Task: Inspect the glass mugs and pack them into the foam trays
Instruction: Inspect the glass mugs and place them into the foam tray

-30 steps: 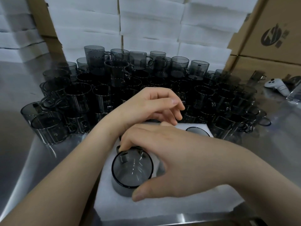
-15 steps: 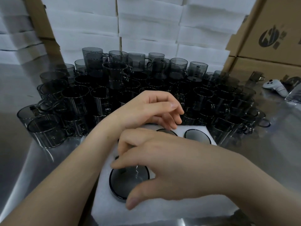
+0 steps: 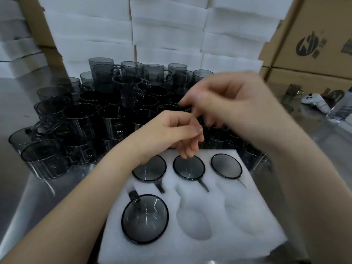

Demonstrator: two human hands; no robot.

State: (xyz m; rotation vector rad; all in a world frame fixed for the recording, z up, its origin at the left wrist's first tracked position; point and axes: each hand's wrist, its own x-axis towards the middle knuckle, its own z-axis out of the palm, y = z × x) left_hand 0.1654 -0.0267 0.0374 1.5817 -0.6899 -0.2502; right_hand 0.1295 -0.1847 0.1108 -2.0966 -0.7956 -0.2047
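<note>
A white foam tray (image 3: 238,216) lies in front of me on the steel table. Smoky glass mugs sit in its three back pockets (image 3: 149,168) (image 3: 188,167) (image 3: 226,165), and another mug (image 3: 144,218) sits in the front left pocket. The front middle and front right pockets are hollow. My left hand (image 3: 177,134) hovers over the back row with loosely curled fingers and holds nothing. My right hand (image 3: 228,100), blurred, is raised above the crowd of loose mugs (image 3: 82,119) behind the tray, fingers bent down toward their rims with nothing plainly in them.
Stacks of white foam trays (image 3: 167,35) wall off the back. Cardboard boxes (image 3: 314,44) stand at the right. Near them lie a white controller (image 3: 314,101), a clear plastic item (image 3: 341,107) and a lone mug (image 3: 294,90). Bare steel table (image 3: 15,100) shows on the left.
My right hand pressed a mug down into the front left pocket, let go, then rose to the loose mugs behind the tray. My left hand stayed roughly in place.
</note>
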